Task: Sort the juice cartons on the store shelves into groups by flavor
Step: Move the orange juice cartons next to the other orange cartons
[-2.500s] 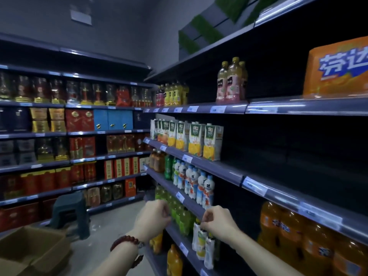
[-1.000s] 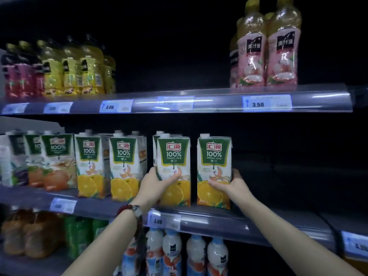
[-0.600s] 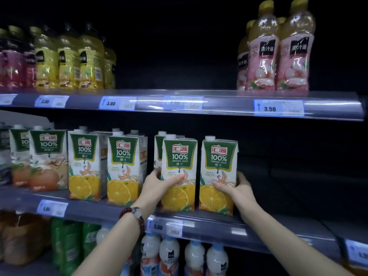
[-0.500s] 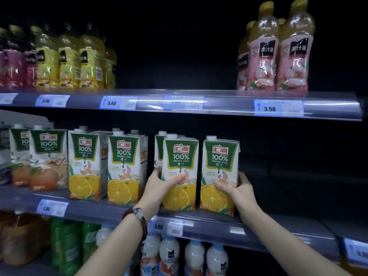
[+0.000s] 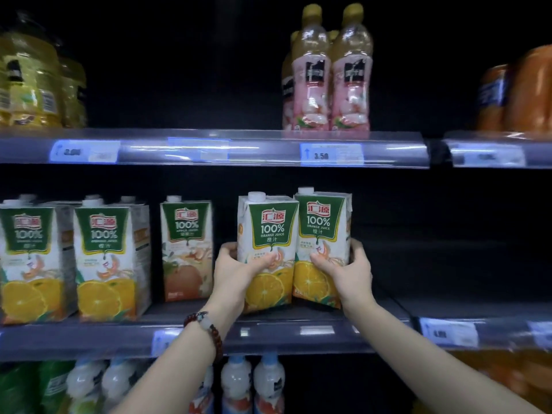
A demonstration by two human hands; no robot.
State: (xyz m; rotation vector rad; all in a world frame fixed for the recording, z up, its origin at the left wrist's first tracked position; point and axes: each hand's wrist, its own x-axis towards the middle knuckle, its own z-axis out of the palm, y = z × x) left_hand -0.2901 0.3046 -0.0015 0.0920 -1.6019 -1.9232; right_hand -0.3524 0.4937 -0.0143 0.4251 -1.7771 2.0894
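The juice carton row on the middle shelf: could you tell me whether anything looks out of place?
Yes: an apple carton stands alone between orange cartons, breaking the flavor grouping. The two orange cartons gripped by the left hand and right hand lean slightly.

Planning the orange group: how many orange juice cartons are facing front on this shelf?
4: two green-and-white orange juice cartons at left, one in left hand's grip, one in right hand's. Cartons behind may hide more.
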